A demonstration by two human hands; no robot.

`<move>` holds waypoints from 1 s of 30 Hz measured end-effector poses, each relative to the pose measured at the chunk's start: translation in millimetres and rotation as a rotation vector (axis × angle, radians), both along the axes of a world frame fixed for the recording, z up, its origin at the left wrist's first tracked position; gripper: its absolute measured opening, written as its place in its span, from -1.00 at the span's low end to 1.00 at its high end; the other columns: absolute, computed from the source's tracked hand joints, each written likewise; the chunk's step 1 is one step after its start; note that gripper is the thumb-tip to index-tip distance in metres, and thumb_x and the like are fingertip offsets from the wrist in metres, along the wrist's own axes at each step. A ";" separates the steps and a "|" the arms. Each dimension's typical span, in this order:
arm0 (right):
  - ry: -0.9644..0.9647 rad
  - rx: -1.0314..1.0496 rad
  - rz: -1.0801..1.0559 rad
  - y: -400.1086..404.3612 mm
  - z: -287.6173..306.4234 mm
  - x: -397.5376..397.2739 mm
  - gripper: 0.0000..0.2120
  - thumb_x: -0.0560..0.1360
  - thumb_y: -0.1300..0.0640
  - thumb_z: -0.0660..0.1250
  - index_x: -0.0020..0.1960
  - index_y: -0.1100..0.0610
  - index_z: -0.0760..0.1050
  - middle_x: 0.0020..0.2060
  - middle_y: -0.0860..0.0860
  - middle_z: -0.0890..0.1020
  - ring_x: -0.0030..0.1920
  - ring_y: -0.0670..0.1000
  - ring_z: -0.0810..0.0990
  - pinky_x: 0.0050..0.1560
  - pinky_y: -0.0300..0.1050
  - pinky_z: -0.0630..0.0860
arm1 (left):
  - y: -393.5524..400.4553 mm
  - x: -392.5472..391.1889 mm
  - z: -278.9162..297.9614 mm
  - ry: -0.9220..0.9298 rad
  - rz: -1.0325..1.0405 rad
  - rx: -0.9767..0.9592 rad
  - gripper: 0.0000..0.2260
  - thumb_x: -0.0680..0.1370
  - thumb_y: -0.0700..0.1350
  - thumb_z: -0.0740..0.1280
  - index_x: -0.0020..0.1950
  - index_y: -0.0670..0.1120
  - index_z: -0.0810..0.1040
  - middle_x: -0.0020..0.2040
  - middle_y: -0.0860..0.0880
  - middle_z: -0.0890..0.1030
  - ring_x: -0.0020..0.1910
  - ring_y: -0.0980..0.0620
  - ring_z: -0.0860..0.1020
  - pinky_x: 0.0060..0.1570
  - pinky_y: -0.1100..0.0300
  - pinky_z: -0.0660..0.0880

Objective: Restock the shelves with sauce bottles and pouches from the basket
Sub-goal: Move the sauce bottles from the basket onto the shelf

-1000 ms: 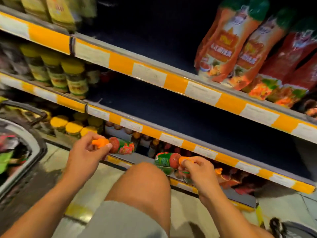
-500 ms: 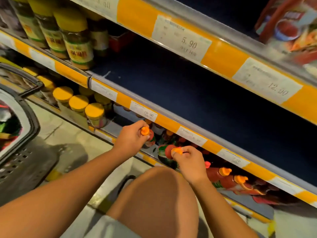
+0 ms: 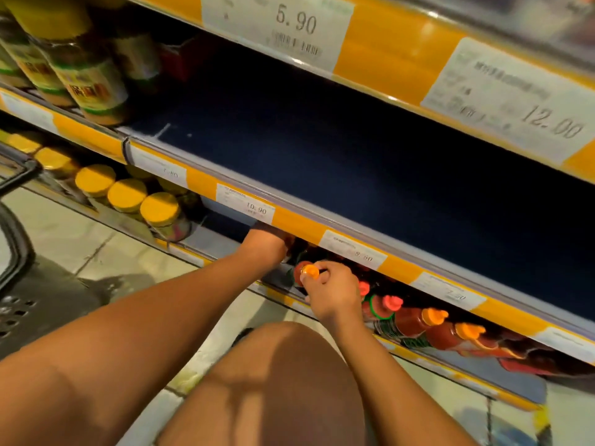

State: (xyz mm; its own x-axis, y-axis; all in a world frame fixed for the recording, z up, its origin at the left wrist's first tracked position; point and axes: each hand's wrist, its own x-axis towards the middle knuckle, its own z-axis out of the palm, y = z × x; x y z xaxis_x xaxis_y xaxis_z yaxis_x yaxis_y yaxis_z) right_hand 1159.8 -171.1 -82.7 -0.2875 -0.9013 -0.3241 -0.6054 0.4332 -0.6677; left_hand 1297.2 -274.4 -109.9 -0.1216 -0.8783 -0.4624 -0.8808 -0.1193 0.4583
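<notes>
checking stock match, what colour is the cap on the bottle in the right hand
Orange, on the bottle cap pinched by the right hand; head view.

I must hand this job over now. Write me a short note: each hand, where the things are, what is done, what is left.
Left hand: reaches under the shelf edge into the bottom shelf; fingers hidden, grip cannot be told.
Right hand: pinches the orange cap of a sauce bottle at the shelf front.
Done: bottles already lie in a row on the bottom shelf.
Left: place this bottle; middle shelf looks bare. Basket is left, contents unseen.
</notes>
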 end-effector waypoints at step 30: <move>0.332 -0.014 0.215 4.4 -9.3 3.7 -0.74 0.68 0.01 0.26 0.35 0.01 0.50 0.11 0.01 0.64 0.10 0.07 0.61 -0.08 -0.12 0.42 | 42.7 24.4 5.6 0.146 0.166 -0.323 -0.92 0.65 -0.14 0.31 -0.01 -0.12 0.53 -0.19 -0.08 0.59 -0.26 -0.03 0.55 -0.23 0.08 0.46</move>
